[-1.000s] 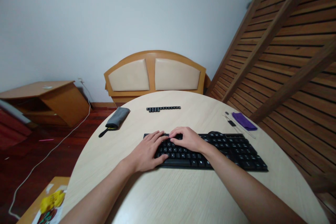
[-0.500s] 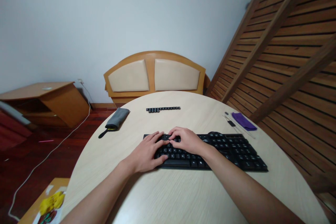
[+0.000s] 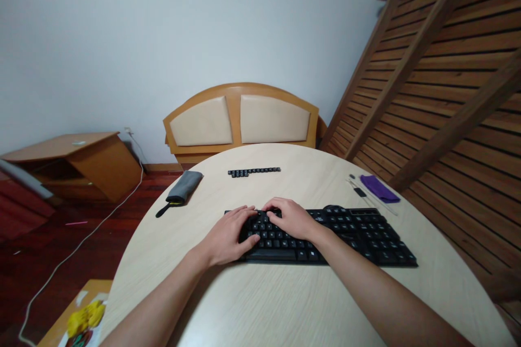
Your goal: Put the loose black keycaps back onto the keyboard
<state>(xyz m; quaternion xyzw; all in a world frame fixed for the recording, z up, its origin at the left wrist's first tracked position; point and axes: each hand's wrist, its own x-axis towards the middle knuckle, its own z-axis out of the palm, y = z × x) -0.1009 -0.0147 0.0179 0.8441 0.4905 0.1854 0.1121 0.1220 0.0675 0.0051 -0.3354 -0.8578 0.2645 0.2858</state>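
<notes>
Grey pouch (image 3: pixel 185 187) over on the left of the table (image 3: pixel 285 303); then it's the left hand (image 3: pixel 226 236), thumb and fingers apart, resting on the keyboard's left end. Loose keys (image 3: pixel 254 171) line up farther back. The keyboard (image 3: pixel 272 254) lies flat up front, and there's the right hand (image 3: pixel 291 219) curled at its upper keys, gripping or not, can't tell! Purple cloth (image 3: pixel 378 188), far right.

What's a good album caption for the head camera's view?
Left hand and right hand at a black keyboard, small keycaps lined up beyond it on a pale table.
</notes>
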